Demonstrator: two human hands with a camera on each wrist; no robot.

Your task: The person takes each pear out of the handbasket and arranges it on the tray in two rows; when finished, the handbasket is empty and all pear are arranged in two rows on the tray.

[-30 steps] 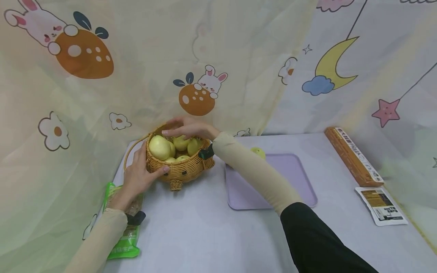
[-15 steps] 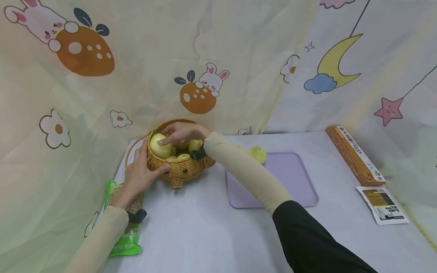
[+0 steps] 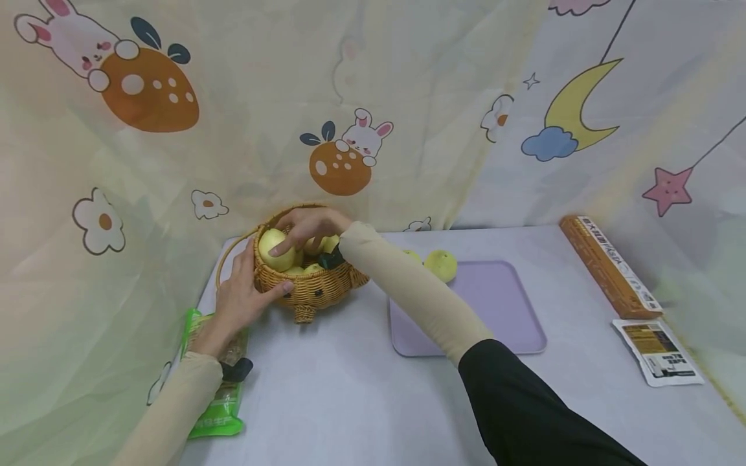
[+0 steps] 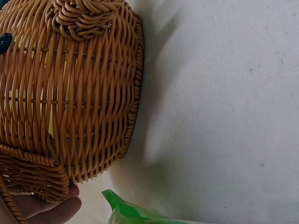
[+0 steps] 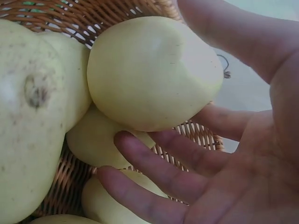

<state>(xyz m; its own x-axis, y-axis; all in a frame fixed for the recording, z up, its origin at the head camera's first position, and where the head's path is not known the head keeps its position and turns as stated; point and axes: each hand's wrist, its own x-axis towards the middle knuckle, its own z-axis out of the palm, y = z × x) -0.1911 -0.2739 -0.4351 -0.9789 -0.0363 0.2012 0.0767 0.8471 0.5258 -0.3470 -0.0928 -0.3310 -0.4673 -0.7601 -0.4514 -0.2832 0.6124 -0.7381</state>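
A wicker basket (image 3: 305, 294) with an animal face stands at the back left, holding several pale yellow-green pears. My left hand (image 3: 241, 291) grips its left side, thumb across the front and fingers around the side. In the left wrist view its fingertips (image 4: 60, 210) show below the woven ear. Inside the rim, my right hand (image 3: 309, 228) reaches over a pear (image 3: 275, 249) at the left. From the right wrist view, the spread, nearly straight fingers (image 5: 159, 179) lie beside and partly behind that pear (image 5: 152, 74); the thumb stands above it, its tip cut off.
A lilac tray (image 3: 495, 310) lies right of the basket, with a pear (image 3: 441, 265) at its back left corner and another partly behind the right sleeve. A green packet (image 3: 218, 417) lies under the left forearm. A brown box (image 3: 609, 265) and white pouch (image 3: 658, 353) lie far right.
My right hand has come down from above the basket rim onto the left pear, its forearm shifting left and uncovering more of the tray's pear. The left hand stays on the basket.
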